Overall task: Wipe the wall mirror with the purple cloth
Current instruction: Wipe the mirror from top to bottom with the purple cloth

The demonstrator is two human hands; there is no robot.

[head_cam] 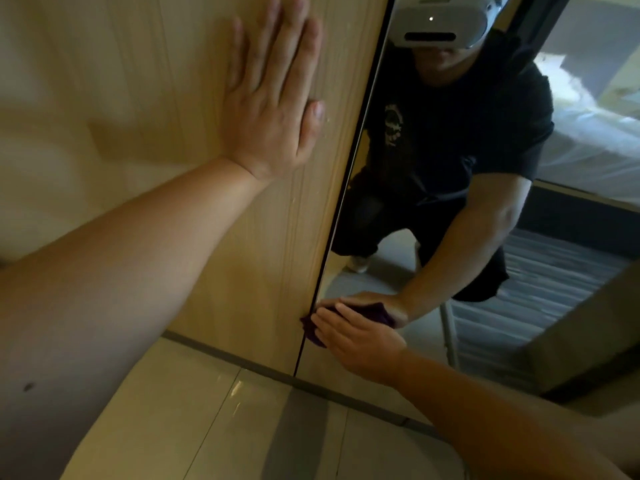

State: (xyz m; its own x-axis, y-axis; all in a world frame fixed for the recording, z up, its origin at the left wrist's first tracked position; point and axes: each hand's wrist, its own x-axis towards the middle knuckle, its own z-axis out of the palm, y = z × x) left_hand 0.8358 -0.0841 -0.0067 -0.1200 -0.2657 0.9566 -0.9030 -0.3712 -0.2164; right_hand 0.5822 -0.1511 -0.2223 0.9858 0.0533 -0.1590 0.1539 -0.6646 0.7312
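Left hand (273, 98) lies flat, fingers extended, against the wooden wall panel (242, 237) beside the wall mirror (485, 271), grasping nothing. Right hand (356, 337) presses the purple cloth (311, 330) flat against the glass at the mirror's lower left edge, just above the floor (214, 410). The mirror reflects the crouching person and a bed (595, 147).
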